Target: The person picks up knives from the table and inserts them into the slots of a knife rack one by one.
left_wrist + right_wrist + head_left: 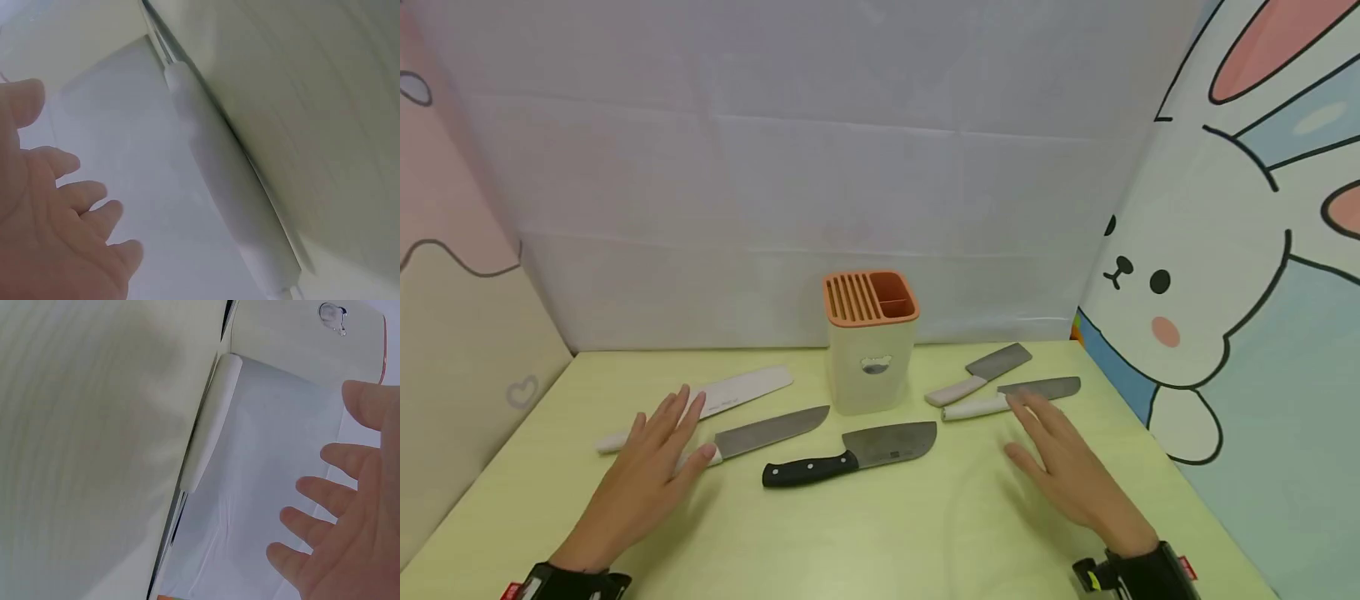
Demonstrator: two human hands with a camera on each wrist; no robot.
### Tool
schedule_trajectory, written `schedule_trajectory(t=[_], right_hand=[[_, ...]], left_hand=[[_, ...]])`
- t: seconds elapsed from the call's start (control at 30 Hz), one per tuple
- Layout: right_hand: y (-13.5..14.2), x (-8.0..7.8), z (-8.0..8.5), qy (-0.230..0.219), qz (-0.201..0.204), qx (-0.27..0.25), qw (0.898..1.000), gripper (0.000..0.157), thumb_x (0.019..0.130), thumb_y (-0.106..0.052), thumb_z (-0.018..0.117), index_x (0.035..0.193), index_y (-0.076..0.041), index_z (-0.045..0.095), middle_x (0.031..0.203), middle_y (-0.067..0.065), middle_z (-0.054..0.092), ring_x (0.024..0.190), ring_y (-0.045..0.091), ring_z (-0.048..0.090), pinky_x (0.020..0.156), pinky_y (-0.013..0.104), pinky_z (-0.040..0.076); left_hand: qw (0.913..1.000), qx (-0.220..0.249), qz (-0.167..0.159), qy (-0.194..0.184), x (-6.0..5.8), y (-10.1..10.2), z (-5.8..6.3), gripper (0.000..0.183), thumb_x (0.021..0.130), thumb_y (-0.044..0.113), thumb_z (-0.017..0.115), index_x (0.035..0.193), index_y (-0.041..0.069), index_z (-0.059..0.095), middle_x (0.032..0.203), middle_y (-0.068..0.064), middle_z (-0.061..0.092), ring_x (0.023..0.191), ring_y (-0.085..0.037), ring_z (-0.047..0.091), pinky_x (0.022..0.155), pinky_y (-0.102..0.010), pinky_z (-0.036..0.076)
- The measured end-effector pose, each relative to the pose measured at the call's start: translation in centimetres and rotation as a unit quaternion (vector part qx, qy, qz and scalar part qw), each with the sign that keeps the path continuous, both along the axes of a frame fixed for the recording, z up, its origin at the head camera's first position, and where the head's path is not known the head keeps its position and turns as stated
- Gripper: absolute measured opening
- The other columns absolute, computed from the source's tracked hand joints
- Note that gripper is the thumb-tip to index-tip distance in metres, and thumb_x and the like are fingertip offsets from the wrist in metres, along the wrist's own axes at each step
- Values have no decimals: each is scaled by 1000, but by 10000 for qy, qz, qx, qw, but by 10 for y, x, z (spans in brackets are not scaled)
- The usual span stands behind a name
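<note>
My left hand (643,475), fingers spread and straight, hovers over the handles of a white-bladed knife (741,392) and a grey-bladed knife (775,431). In the left wrist view a white knife handle (222,172) lies beyond the fingers. My right hand (1067,467) holds nothing, its fingertips overlapping a white-handled knife (973,407) in the head view. Behind that knife lies a small cleaver (1000,361) with a pale handle. Between the hands rests a black-handled knife (887,444). The right wrist view shows a white handle (212,425) beside the relaxed fingers.
A cream knife block (868,375) with an orange slotted top (853,298) stands upright at the table's back middle. The pale yellow table (850,542) meets a white sheet (737,183) behind. Printed panels, one with a rabbit (1195,308), flank both sides.
</note>
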State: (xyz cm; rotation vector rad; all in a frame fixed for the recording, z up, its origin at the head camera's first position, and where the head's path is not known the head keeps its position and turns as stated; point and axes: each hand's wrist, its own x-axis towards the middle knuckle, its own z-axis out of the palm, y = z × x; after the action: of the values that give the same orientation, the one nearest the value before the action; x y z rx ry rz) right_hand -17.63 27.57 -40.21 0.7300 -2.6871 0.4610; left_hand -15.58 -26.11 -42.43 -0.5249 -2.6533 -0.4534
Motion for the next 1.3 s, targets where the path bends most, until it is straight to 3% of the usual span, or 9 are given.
schedule_trajectory(t=[0.13,0.33,0.57,0.8,1.1,1.3], right_hand=[[-12,-3,11,-272,301,55,9992,60,98,-35,55,150,-19,30,151,7,28,135,28,27,100,54,37],[-37,-10,24,-487,741,108,9960,55,98,-37,55,148,-23,34,147,6,35,132,23,33,97,50,42],[-76,-22,31,-548,1333,96,9895,52,96,-31,60,144,-23,41,143,5,40,130,19,36,96,46,44],[-112,-28,34,-796,1686,275,9821,55,94,-31,63,143,-20,42,141,-1,42,128,13,36,99,38,42],[-160,-32,25,-378,2341,606,9696,50,88,-25,72,133,-16,52,123,-1,52,111,12,47,91,27,44],[-187,-35,15,-470,2554,923,9613,44,86,-27,73,126,-16,59,112,-2,55,101,9,48,88,21,43]], left_hand=[[9989,349,-169,-248,-4,6,-2,71,97,38,57,153,21,17,157,-5,15,141,-25,12,113,-51,11],[9961,639,-429,-424,-11,22,0,70,94,39,61,151,28,23,153,-7,25,134,-34,27,98,-63,32],[9921,816,-611,-736,-16,39,3,65,95,48,56,150,30,27,150,-4,33,133,-32,28,99,-62,31],[9888,887,-787,-906,-15,50,2,58,93,50,58,142,23,42,147,-5,36,133,-31,30,99,-61,33],[9869,948,-895,-953,-15,54,0,60,91,50,61,142,26,41,146,-1,37,132,-26,32,98,-58,36],[9866,929,-919,-972,-16,55,0,59,90,51,62,141,29,41,145,4,36,131,-24,34,97,-56,38]])
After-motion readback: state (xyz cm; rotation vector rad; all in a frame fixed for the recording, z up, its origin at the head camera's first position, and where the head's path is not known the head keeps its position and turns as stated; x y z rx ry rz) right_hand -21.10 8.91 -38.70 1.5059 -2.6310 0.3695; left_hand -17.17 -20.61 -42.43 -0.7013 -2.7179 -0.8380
